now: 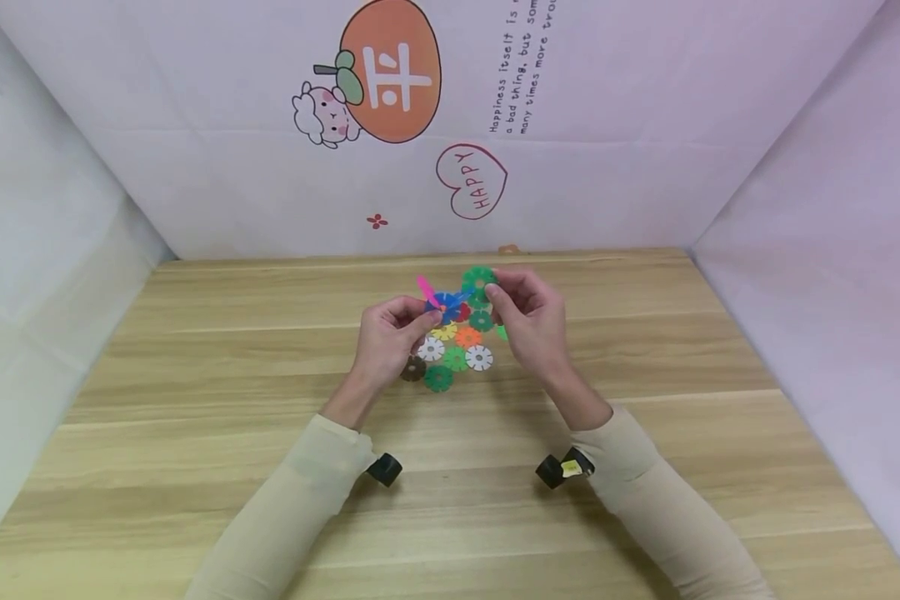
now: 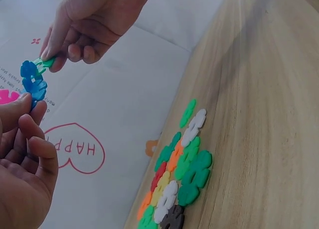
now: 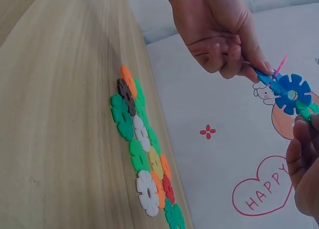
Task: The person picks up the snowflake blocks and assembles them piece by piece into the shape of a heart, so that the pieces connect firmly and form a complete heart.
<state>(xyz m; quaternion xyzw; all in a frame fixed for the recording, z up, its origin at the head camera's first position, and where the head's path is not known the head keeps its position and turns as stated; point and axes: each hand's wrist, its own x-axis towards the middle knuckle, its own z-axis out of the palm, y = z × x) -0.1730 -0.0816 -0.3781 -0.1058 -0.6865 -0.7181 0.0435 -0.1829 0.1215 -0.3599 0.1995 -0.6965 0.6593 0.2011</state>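
Observation:
Both hands hold a small chain of slotted plastic snowflake discs above the table. My left hand [image 1: 382, 340] pinches a blue disc [image 1: 438, 302] between thumb and fingers. From that end a pink disc [image 1: 425, 288] sticks up, seen nearly edge-on. A second blue disc [image 3: 285, 100] is joined at an angle to the first. At the other end my right hand [image 1: 536, 329] pinches a green disc [image 1: 470, 283] by its edge. In the right wrist view, this green disc meets the second blue disc, its slot partly hidden by the fingers.
Below the hands, several loose discs lie flat and close together on the wooden table: a dark green disc [image 1: 431, 382], a white disc [image 1: 471, 359], a brown disc [image 1: 407, 372], an orange disc [image 1: 461, 337] and others. A white printed backdrop [image 1: 607, 183] rises behind the table.

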